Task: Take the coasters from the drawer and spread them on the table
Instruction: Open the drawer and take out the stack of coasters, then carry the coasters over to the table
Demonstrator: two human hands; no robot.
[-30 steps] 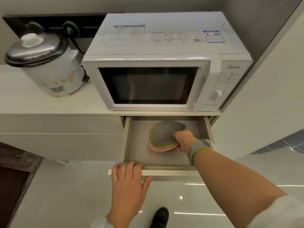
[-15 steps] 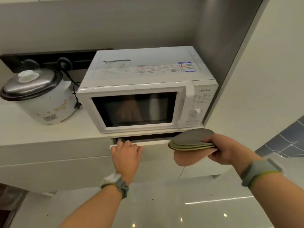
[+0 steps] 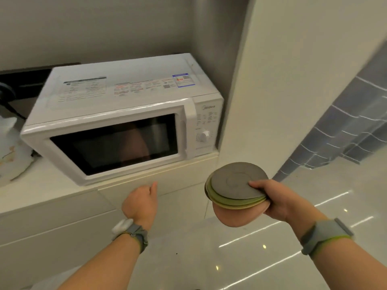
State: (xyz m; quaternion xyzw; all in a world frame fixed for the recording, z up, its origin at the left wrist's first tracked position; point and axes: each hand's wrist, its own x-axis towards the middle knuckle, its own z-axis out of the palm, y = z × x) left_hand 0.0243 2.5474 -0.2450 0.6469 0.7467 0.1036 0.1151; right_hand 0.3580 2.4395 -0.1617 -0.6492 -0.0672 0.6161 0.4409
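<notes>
My right hand [image 3: 276, 200] grips a stack of round coasters [image 3: 234, 185] at its right edge, held in the air in front of the cabinet. The top coaster is grey, green ones lie under it, and a pink one droops at the bottom. The drawer front [image 3: 167, 181] under the microwave sits flush with the cabinet. My left hand [image 3: 141, 203] hangs just in front of that drawer front, fingers loosely curled, holding nothing. No table is in view.
A white microwave [image 3: 117, 124] stands on the counter [image 3: 48, 185] above the drawer. A white rice cooker [image 3: 10, 151] shows partly at the left edge. A white wall panel [image 3: 282, 80] rises to the right, with glossy floor [image 3: 272, 248] below.
My right hand lifted the coaster stack out of the drawer and carried it right. My left hand pushed the drawer shut and has come off its front. The view swung right.
</notes>
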